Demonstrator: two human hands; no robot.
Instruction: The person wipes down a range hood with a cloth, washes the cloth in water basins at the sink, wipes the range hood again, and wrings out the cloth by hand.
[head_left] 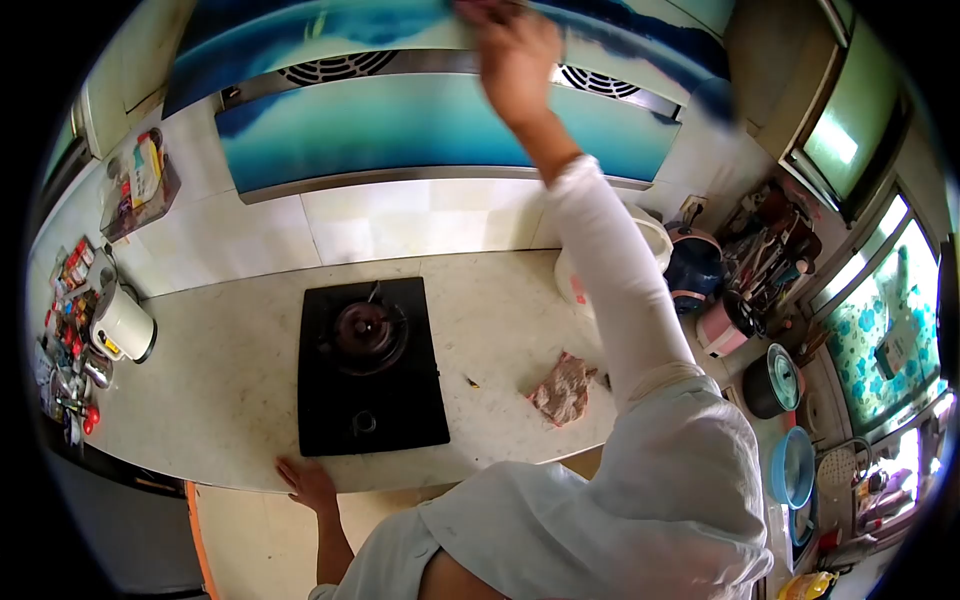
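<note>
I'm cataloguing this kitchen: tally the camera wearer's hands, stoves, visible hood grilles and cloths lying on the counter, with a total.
Left hand and right hand: 2
Stove: 1
Grilles: 2
Cloth: 1
Total: 6

The range hood (440, 130) has two glossy blue-and-teal panels, an upper and a lower, with dark slotted vents in the gap between them. A crumpled, dark reddish bunch, probably a cloth (488, 10) though blurred and cut off by the view's edge, sits at the upper panel's middle
</note>
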